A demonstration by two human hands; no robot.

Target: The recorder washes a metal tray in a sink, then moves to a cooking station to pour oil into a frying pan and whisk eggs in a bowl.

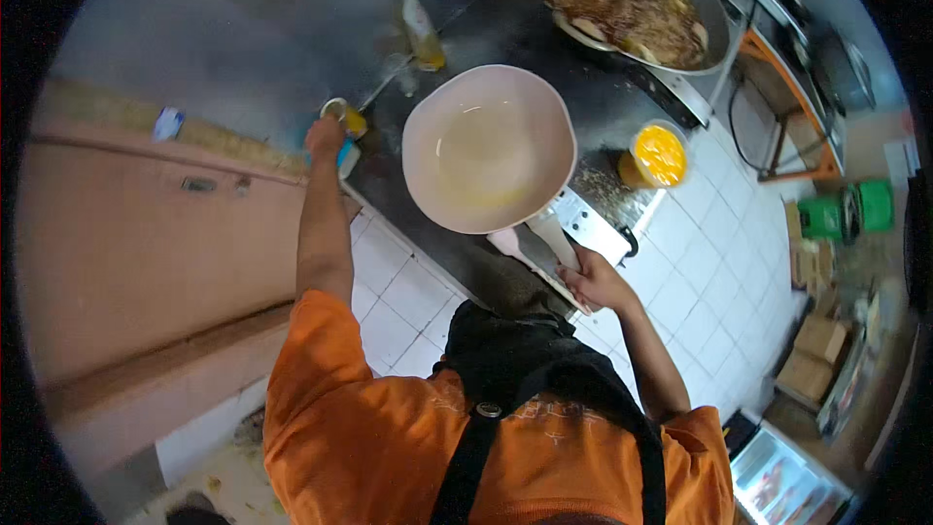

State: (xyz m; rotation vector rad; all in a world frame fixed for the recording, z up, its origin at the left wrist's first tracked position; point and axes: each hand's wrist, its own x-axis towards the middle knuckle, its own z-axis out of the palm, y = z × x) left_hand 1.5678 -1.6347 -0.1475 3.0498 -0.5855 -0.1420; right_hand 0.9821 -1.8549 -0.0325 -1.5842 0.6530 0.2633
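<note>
A light pink frying pan (488, 149) with a little clear yellowish liquid inside is in front of me. My right hand (594, 278) grips its pale handle. At the left end of the dark counter, my left hand (326, 137) is on a small yellow container (353, 122) with a round top; whether its fingers are closed on it I cannot tell. A blue-and-white item lies just beneath that hand. A pink spatula (506, 240) rests below the pan. Right of the pan stands a clear plastic cup of orange-yellow contents (660, 154). A bottle of yellow liquid (423, 33) is beyond the left hand.
A large metal pan of browned food (627, 4) stands at the upper right. Beside the pink pan is a white appliance panel with knobs (594, 226). The metal counter's edge (415, 251) runs close before me. An orange-framed stand (794, 109) and cardboard boxes (813, 357) are farther right.
</note>
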